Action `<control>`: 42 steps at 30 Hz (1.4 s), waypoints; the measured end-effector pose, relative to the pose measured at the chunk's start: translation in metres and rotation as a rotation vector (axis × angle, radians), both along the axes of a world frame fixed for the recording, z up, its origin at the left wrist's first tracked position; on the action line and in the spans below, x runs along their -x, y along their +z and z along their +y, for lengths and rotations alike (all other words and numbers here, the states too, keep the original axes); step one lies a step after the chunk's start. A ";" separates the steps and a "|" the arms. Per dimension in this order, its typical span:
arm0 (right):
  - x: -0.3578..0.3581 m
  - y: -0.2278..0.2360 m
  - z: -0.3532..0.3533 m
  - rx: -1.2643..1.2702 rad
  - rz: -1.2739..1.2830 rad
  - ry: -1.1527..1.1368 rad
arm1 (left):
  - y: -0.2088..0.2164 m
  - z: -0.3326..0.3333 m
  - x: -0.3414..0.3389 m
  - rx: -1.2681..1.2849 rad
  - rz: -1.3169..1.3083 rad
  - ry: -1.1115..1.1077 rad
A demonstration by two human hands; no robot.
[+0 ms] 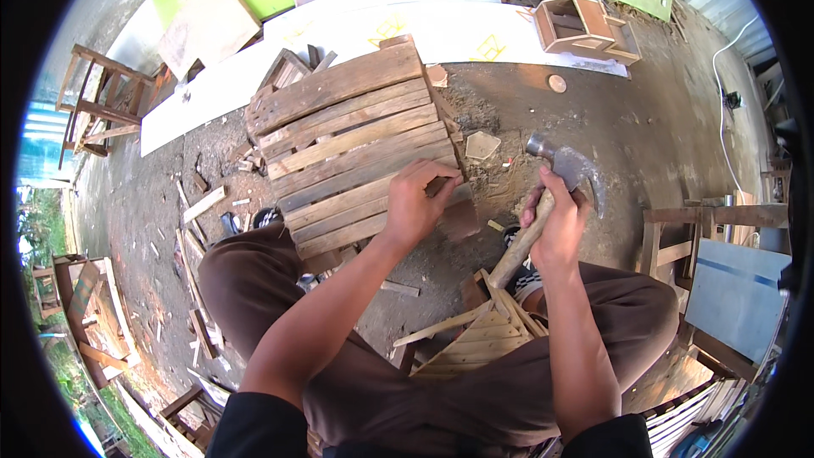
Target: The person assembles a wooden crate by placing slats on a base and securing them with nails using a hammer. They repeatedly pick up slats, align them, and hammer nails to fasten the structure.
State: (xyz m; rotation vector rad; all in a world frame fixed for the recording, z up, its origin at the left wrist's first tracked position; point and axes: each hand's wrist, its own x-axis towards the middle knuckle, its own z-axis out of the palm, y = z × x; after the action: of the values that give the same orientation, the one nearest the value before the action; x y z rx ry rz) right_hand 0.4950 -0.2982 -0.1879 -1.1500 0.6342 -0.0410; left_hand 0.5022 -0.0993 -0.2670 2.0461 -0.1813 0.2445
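Observation:
A slatted wooden panel, built of weathered planks side by side with narrow gaps, is in front of me between my knees. Over its right edge, near the closer slats, my left hand is closed with thumb and fingertips together. Whatever it pinches is too small or hidden to make out. To the right of the panel, my right hand grips a claw hammer high on its wooden handle, close under the metal head. The head is raised clear of the panel, with its claw to the right.
Below my hands stands a small slatted wooden piece between my legs. Wood scraps litter the floor at left. White boards and a small wooden box unit lie at the back. A wooden frame stands far left.

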 end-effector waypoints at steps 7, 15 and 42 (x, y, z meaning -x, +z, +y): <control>0.000 -0.004 0.004 0.013 0.006 0.056 | -0.010 0.001 0.001 -0.172 -0.087 -0.103; 0.001 -0.005 0.002 -0.039 0.024 0.029 | -0.011 0.008 -0.001 -0.213 -0.139 -0.179; 0.045 -0.027 0.001 0.733 -0.321 0.640 | -0.016 0.012 0.003 -0.106 -0.083 -0.238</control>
State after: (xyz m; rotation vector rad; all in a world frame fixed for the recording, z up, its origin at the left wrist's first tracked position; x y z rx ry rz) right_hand 0.4499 -0.2974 -0.2151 -1.9639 -0.0827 0.0959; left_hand 0.4992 -0.0872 -0.2829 2.0978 -0.4954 0.1740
